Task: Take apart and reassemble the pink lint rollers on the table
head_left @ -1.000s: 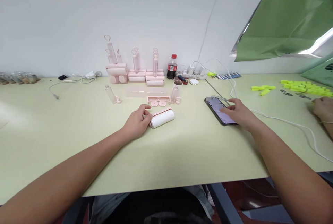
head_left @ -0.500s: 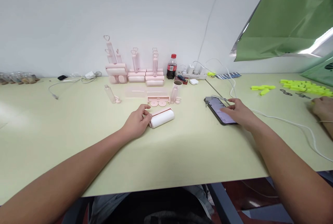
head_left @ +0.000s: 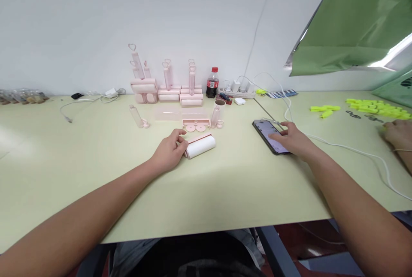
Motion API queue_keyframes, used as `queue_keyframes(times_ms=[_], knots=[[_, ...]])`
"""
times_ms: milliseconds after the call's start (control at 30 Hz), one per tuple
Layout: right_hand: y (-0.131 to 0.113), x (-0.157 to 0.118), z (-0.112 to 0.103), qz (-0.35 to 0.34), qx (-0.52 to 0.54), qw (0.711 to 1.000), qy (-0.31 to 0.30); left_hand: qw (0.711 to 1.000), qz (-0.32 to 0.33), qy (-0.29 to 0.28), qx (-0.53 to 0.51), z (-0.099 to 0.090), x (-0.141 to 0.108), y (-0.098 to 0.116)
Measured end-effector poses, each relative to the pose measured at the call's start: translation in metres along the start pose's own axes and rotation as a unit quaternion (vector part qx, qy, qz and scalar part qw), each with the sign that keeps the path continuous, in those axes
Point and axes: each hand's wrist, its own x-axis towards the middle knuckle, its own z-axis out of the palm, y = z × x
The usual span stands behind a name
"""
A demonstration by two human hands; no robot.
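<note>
My left hand point(head_left: 169, 150) rests on the table, its fingers curled and closed on the near-left end of a lint roller point(head_left: 201, 145). White sheet covers the roller, and a pink strip runs along its back. Over a phone point(head_left: 268, 135) with a lit screen is my right hand point(head_left: 294, 140), fingers apart, thumb touching the glass. Behind the roller lie a pink holder with two round discs point(head_left: 195, 125), a clear pink cover point(head_left: 168, 114), and two small clear pink bottles point(head_left: 135, 116), the right one beside a heart-shaped piece point(head_left: 220, 124).
Pink lint rollers point(head_left: 143, 90) and upright heart-topped tubes stand along the wall. A cola bottle point(head_left: 212, 82), a cardboard tube point(head_left: 220, 104) and a power strip point(head_left: 236, 94) are right of them. Yellow pieces point(head_left: 378, 107) and another person's hand point(head_left: 399, 135) are far right; white cable crosses the table.
My right hand has shifted slightly left over the phone, its thumb moving across the screen. My left hand and the lint roller look unmoved.
</note>
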Motion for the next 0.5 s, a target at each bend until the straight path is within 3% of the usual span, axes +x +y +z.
queue_keyframes(times_ms=[167, 300, 500], knots=[[0.001, 0.002, 0.001, -0.006, 0.005, 1.000, -0.011, 1.000, 0.002, 0.002, 0.006, 0.000, 0.000, 0.000], [0.004, 0.001, -0.006, 0.025, 0.092, 0.995, -0.041, 1.000, 0.003, 0.003, 0.005, 0.000, 0.000, 0.000], [0.019, 0.004, -0.017, 0.009, 0.162, 0.982, -0.097, 1.000, 0.004, 0.004, 0.007, 0.000, 0.000, -0.001]])
